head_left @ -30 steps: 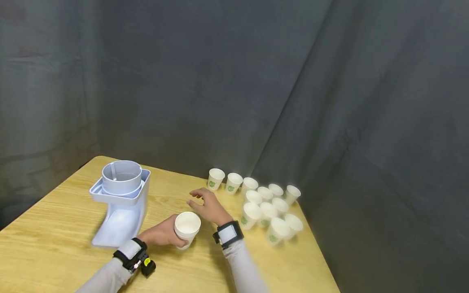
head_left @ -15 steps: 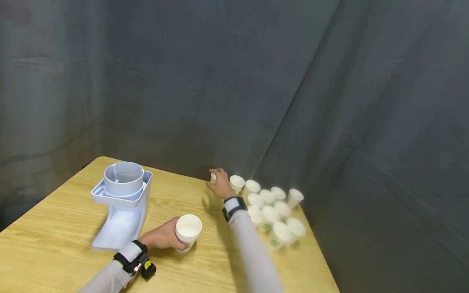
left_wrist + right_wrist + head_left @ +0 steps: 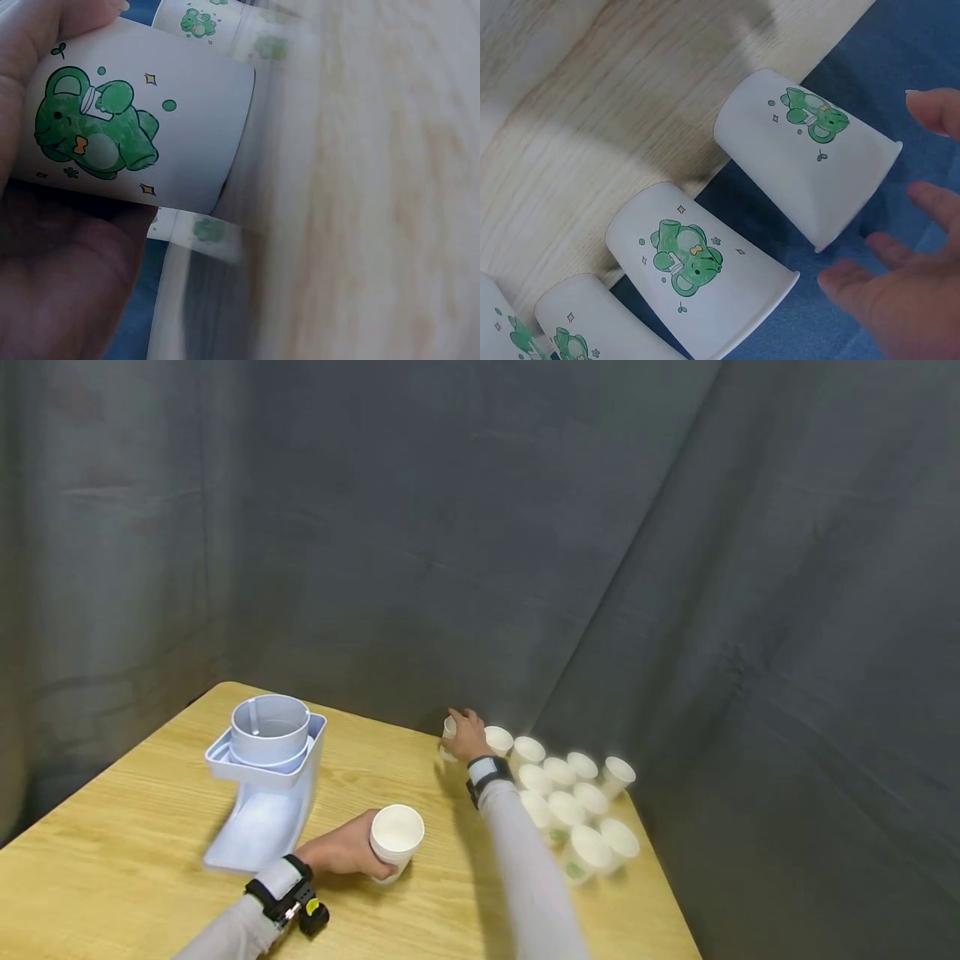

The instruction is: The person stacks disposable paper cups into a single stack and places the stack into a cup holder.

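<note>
My left hand point(image 3: 347, 846) grips a white paper cup stack point(image 3: 399, 833), upright near the middle of the table; several rim lines show below its top edge. The left wrist view shows a green bear print on the held cup point(image 3: 97, 120). At the far edge my right hand point(image 3: 468, 737) reaches over the leftmost paper cup point(image 3: 448, 728) of the group. In the right wrist view its fingers point(image 3: 847, 281) are spread around that cup's rim, with a small gap to the cup point(image 3: 802, 161). A neighbouring cup point(image 3: 705, 262) stands beside it.
A pale blue dispenser-like stand point(image 3: 258, 827) with a round grey holder point(image 3: 270, 739) on top stands at the left of the table point(image 3: 150, 827). Several more paper cups point(image 3: 590, 852) stand close together at the right. A dark curtain point(image 3: 450, 543) hangs behind the table.
My right hand has moved from near the held stack out to the leftmost cup at the far edge. The left hand keeps its grip on the stack. The head view has shifted slightly.
</note>
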`<state>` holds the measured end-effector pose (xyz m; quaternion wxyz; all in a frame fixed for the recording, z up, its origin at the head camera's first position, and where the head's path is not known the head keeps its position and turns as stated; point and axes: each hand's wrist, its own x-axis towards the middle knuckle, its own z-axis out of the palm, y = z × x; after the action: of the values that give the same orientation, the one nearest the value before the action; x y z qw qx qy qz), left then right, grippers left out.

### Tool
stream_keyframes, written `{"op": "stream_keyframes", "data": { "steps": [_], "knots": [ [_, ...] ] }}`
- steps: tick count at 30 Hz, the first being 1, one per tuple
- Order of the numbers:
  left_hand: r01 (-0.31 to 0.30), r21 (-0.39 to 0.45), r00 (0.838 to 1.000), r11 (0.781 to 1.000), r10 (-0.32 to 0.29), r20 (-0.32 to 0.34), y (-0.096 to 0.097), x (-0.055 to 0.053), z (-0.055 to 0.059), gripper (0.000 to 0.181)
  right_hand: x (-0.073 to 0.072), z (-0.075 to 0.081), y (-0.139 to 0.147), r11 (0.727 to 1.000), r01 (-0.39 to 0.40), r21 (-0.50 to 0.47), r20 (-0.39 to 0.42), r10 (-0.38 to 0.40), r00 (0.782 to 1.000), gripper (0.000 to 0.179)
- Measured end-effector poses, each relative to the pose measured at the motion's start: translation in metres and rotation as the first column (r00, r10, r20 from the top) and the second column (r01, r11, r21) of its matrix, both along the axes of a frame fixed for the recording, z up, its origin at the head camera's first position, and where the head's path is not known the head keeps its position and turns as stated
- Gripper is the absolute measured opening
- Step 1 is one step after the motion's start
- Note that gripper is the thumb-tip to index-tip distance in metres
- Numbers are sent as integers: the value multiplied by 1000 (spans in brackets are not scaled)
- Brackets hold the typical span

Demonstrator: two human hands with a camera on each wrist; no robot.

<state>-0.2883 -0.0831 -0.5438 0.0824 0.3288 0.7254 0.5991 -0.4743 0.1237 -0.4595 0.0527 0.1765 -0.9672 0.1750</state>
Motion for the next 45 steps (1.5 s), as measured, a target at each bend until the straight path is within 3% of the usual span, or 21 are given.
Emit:
{"op": "stream_keyframes", "data": {
  "steps": [3, 8, 12, 22, 29, 38, 45],
  "knots": [
    [3, -2, 1000, 1000, -3, -3, 1, 0, 0, 63, -1, 0, 0, 1000, -10, 22, 3, 10, 1000, 71],
    [3, -9, 1000, 1000, -3, -4, 2, 0, 0, 64, -2, -4, 0, 985, -42, 167, -42, 49, 998, 67],
    [5, -8, 1000, 1000, -5, -1, 1, 0, 0, 65, -2, -8, -2, 975, -36, 218, -61, 50, 997, 66],
    [18, 17, 1000, 1000, -18, 4, -1, 0, 1, 65, -4, -15, -5, 971, 13, 240, -63, 2, 998, 70],
    [-4, 8, 1000, 1000, 4, 6, -2, -2, 4, 67, 2, -14, -9, 974, 39, 222, -84, -21, 996, 69],
    [-33, -28, 999, 999, 34, 22, -3, -4, 5, 71, 16, -19, -10, 979, 6, 203, -143, 24, 989, 59],
    [-23, -12, 1000, 1000, 23, 13, -1, -6, 4, 68, 34, -22, -4, 989, -45, 138, -178, 69, 982, 57]
  ]
}}
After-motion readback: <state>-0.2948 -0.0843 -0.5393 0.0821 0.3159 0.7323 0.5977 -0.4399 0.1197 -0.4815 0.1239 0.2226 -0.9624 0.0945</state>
